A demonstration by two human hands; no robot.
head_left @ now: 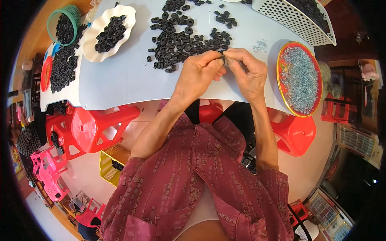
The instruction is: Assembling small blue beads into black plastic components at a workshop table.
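Observation:
My left hand (199, 74) and my right hand (248, 74) meet over the near part of the table, fingertips pinched together. Between them is a small black plastic piece (222, 57), mostly covered by the fingers. Just beyond lies a loose heap of small black plastic parts (173, 40), each with holes in it. To the right of my right hand is a red plate with a yellow rim (280, 82), piled with small clear bluish pieces (299, 78). A few more clear pieces (260, 45) lie on the table nearby.
A white wavy-edged dish (91, 38) of black parts sits left. Past it, a green basket (76, 20) lies tipped beside spread black parts (64, 66). A white perforated basket (289, 18) stands far right. Red stools (94, 128) and a yellow crate (107, 168) are below the table.

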